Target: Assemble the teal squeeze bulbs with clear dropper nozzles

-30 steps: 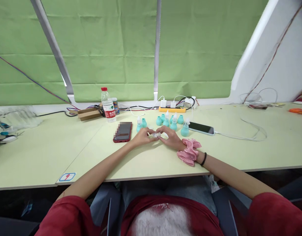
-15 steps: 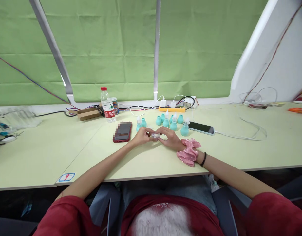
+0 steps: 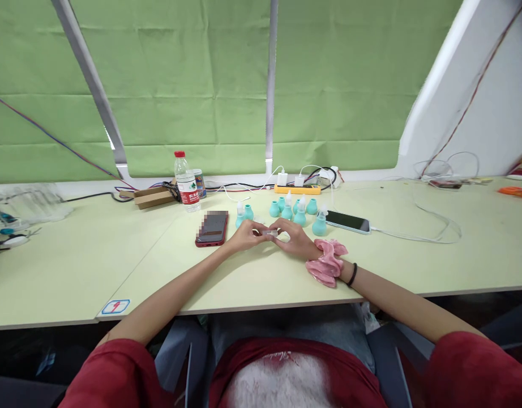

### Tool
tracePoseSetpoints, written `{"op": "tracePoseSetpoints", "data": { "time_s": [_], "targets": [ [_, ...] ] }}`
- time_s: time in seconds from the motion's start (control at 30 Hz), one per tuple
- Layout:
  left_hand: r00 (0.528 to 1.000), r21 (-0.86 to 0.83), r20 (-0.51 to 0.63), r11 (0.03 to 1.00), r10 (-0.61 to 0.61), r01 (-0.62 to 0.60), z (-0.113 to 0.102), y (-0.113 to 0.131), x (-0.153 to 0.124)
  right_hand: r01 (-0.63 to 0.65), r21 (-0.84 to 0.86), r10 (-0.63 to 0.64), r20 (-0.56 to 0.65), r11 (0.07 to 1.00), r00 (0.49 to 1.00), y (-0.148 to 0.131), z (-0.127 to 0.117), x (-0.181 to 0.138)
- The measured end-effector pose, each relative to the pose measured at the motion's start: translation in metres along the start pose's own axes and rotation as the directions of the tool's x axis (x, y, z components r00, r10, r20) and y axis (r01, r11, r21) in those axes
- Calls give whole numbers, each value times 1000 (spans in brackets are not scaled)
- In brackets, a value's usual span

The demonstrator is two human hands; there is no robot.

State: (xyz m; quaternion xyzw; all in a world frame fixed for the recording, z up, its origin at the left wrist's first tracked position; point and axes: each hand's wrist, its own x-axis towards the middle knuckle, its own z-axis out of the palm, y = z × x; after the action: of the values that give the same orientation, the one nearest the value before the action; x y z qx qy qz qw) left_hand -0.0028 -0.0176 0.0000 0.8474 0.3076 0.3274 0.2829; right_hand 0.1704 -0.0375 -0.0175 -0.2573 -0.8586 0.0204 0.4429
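Note:
Between the fingertips of both hands is a small clear plastic piece (image 3: 270, 233), held just above the table. My left hand (image 3: 246, 236) pinches its left end. At the other end, my right hand (image 3: 295, 238) grips it between thumb and fingers; a pink scrunchie (image 3: 326, 262) circles that wrist. Fingers cover much of the piece, so its exact shape is unclear. Right behind the hands stand several turquoise rubber bulbs (image 3: 274, 208). Some are bare and open at the neck, while others carry a clear pointed nozzle, such as the bulb with a nozzle (image 3: 319, 225) beside my right hand.
Left of my hands lies a dark phone in a red case (image 3: 212, 228). A water bottle (image 3: 187, 182), a can (image 3: 199, 183) and a cardboard tray (image 3: 155, 196) stand behind it. A yellow power strip (image 3: 297, 189) sits at the back. A charging phone (image 3: 346, 221) lies to the right.
Both hands stay almost in place. The clear piece between the fingertips has turned slightly; the bulbs have not moved.

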Motion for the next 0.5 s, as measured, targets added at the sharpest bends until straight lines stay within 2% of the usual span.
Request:
{"op": "tracePoseSetpoints", "data": {
  "time_s": [0.13,0.27,0.33,0.4,0.5],
  "targets": [
    [1000,54,-30,999,-3,5,0,-3,1,-19,31,17,43,999,999,8,-9,5],
    [999,172,-31,985,18,-12,1,-9,1,-109,-8,109,-2,994,994,26,-9,22],
    [999,257,-5,965,45,-42,2,-12,0,-164,-75,162,-32,984,986,37,-2,39],
    [995,371,33,923,98,-103,4,-13,-2,-192,-140,193,-4,971,981,45,10,58],
    [985,525,81,833,154,-173,5,-14,-2,-126,-150,135,52,981,989,51,27,81]
  ]
}}
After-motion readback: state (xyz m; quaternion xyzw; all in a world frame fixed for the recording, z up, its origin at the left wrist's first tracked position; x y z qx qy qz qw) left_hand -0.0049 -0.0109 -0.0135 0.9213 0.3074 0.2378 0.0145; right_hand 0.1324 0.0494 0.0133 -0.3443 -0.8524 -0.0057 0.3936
